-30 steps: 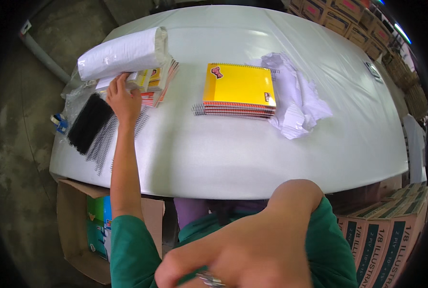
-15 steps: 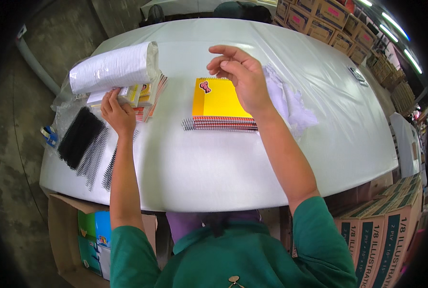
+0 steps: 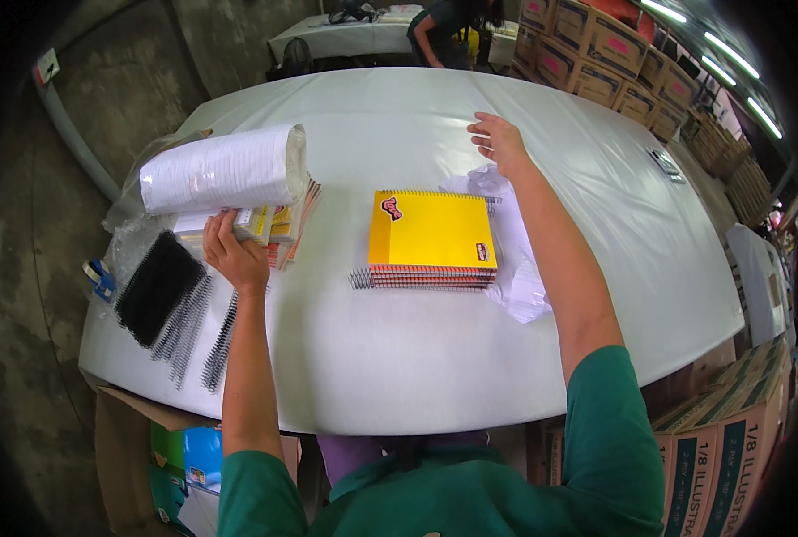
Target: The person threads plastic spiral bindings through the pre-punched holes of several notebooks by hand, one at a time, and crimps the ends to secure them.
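Note:
My left hand [image 3: 236, 259] is at the near edge of a pile of unbound notebook pads [image 3: 260, 224], fingers closed over the edge of the pages. A thick plastic-wrapped bundle of white paper [image 3: 224, 170] lies on top of that pile. Below and left of this hand are black spiral binding coils [image 3: 159, 288]. A stack of yellow-covered spiral notebooks [image 3: 435, 233] sits at mid-table, its coils showing at the far and near edges. My right hand [image 3: 499, 143] is raised beyond its far right corner, fingers apart and holding nothing. Crumpled pale paper [image 3: 526, 291] lies beside the stack.
A blue tape roll [image 3: 100, 280] is at the table's left edge. An open carton [image 3: 121, 447] with colourful notebooks stands below at left, and cartons [image 3: 725, 438] stand at right. Far off, a person [image 3: 448, 36] is by another table; stacked boxes [image 3: 596, 58] rise behind.
My right hand has moved right, away from above the yellow notebooks, uncovering their top cover. My left hand stays at the pad pile. The view has tilted up, showing more of the background.

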`<state>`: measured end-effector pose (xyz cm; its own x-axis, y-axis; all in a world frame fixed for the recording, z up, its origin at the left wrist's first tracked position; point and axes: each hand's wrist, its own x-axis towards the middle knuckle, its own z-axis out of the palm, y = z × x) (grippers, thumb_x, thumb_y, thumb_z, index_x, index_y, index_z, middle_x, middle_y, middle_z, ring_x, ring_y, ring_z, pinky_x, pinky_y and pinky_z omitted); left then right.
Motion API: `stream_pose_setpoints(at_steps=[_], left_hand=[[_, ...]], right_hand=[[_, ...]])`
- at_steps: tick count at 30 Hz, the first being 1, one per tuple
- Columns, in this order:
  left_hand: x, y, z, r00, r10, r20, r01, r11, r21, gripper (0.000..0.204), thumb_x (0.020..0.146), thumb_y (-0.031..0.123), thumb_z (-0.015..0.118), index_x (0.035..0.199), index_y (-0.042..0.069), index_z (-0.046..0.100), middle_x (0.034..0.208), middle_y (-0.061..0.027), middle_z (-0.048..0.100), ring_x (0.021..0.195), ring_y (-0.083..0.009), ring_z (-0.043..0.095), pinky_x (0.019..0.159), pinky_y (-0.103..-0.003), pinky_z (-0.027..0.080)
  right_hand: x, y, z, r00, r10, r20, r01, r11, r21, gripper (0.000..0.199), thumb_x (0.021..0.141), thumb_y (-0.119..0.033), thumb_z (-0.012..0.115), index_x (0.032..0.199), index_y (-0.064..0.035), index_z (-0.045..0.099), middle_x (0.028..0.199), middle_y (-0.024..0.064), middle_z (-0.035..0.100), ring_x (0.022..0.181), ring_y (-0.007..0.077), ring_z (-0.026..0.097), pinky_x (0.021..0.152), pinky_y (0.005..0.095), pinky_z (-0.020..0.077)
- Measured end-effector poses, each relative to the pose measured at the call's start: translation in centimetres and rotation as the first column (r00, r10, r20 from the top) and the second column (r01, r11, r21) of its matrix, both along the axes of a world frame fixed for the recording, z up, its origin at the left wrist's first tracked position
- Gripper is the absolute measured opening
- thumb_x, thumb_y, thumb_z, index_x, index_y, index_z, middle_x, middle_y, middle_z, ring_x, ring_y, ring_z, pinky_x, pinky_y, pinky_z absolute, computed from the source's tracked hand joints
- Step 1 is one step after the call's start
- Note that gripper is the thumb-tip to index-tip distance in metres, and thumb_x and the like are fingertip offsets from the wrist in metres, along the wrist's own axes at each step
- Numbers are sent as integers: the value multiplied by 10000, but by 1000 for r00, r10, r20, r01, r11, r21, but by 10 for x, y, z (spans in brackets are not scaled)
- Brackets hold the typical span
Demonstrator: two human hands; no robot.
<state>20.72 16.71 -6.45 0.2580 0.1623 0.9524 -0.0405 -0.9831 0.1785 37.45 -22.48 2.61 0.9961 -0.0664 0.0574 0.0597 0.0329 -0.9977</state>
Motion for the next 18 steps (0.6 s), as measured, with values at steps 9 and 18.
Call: stream_pose_setpoints(at_steps=[9,18], left_hand=[[1,-2,-1,1000,11,23,-12,1000,19,440,694,8,411,1121,41,509,1165,-126,512,1174,-318,412,980,-437,261],[9,-5,-5,999,-23,45,22,1000,21,440,692,1,405,1118,27,513,1165,-144,499,1163,-334,407,992,-437,251]], right_hand=[[53,2,-13,989,-74,-128,96,980,177,379,795,-196,598,1160,-115,538,972,50,609,807,161,560,676,295,440],[117,31,-46,986,-146,79,165,911,-378,540,720,-244,668,1240,-229,526,1258,138,448,1123,308,453,893,436,412]])
